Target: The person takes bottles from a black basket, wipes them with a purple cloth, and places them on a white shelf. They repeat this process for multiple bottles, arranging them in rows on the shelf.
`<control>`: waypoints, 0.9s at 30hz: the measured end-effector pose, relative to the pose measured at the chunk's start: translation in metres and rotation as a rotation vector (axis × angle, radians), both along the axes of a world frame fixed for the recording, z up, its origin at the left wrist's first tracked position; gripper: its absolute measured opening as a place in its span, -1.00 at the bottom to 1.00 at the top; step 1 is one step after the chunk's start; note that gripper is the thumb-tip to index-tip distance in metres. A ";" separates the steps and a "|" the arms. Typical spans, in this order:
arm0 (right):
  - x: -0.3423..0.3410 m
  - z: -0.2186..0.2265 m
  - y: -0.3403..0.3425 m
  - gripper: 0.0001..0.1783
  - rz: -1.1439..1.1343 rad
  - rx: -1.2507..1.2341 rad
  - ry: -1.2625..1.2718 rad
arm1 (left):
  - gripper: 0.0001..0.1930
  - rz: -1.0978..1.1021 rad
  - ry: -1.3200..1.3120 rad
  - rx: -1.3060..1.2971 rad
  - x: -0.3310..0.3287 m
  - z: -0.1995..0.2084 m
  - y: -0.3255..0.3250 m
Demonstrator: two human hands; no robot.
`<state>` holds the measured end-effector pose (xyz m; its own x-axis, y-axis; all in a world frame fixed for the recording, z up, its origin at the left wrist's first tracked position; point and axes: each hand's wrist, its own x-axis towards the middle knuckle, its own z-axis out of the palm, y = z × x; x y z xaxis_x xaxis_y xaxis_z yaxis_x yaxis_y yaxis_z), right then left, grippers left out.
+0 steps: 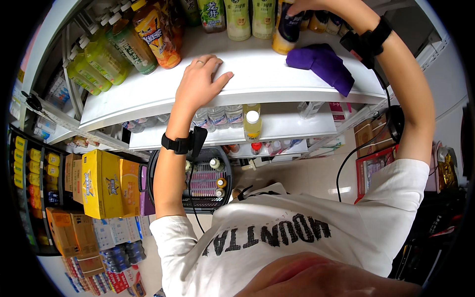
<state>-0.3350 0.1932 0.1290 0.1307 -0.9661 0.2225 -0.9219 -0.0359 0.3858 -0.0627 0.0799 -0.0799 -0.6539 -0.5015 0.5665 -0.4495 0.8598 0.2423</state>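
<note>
My left hand (199,81) lies on the white shelf board (247,74), thumb apart from the fingers, holding nothing. At the top of the view my right hand (303,6) grips the upper part of a dark-blue and yellow drink bottle (286,30), which stands tilted on the same board. A crumpled purple cloth (324,65) lies just in front of that bottle and hangs over the shelf's front edge. To the left of the bottle are pale-green drink bottles (238,22). An orange-labelled tea bottle (157,37) is nearest my left hand on its left side.
Green bottles (101,59) fill the shelf's left end. On the lower shelf a white-capped yellow bottle (252,126) stands beside clear water bottles (217,118). Below my left forearm sits a black basket (228,171) with several bottles. Cartons (101,183) are stacked at left; a black cable (341,171) hangs at right.
</note>
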 end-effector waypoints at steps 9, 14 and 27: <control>-0.059 0.010 -0.019 -0.19 -0.147 0.060 0.013 | -0.54 -0.049 0.002 -0.012 -0.015 0.007 0.004; -0.042 -0.007 -0.062 -0.13 0.040 0.011 -0.115 | -0.56 0.070 -0.005 -0.016 0.012 -0.006 0.003; -0.123 -0.028 -0.076 -0.13 0.086 -0.266 0.054 | -0.55 -0.046 0.028 -0.035 -0.015 0.012 0.007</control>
